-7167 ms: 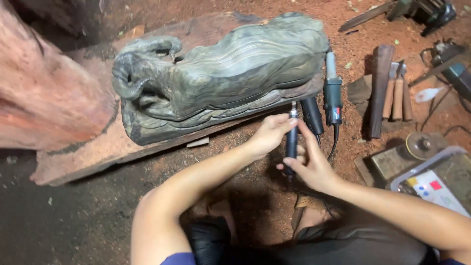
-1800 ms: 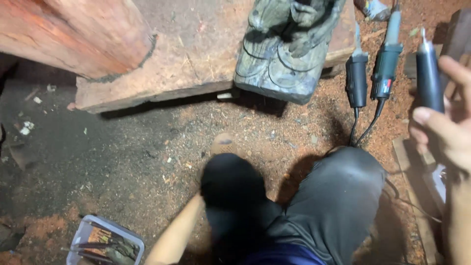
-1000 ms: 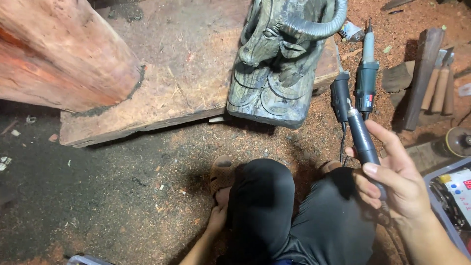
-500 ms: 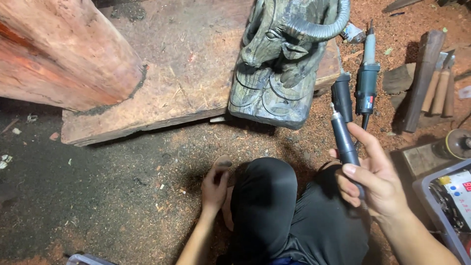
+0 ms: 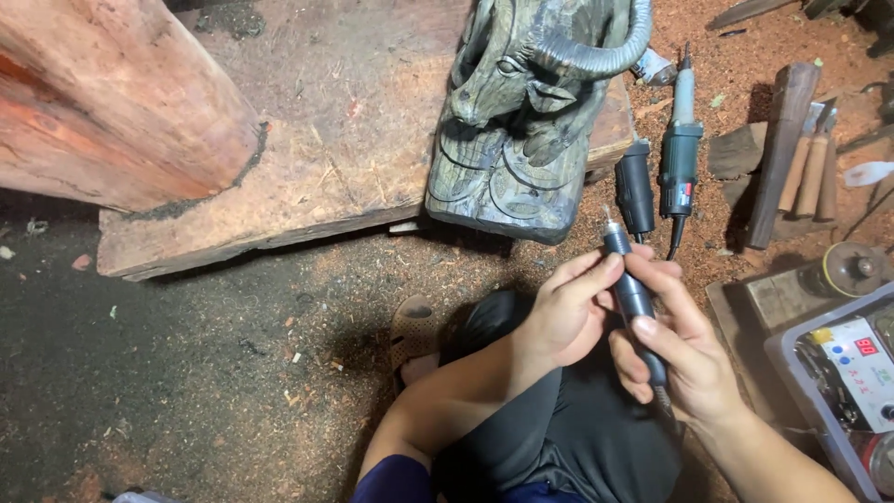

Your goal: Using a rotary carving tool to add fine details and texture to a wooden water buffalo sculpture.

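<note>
A sawdust-strewn dirt floor point(image 5: 186, 373) carries a thick wooden slab point(image 5: 326, 140) — a dark carved buffalo figure point(image 5: 521, 121) and a reddish log point(image 5: 102, 102) rest on it — with two power tools point(image 5: 656, 172) and wooden-handled chisels point(image 5: 805, 172) lying just beside

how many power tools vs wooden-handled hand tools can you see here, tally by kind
Handheld rotary tools: 3, namely the pen-shaped tool held in both the left hand and the right hand, the black grinder and the green grinder on the ground.
Wooden-handled chisels: 2.
Total: 5
</note>
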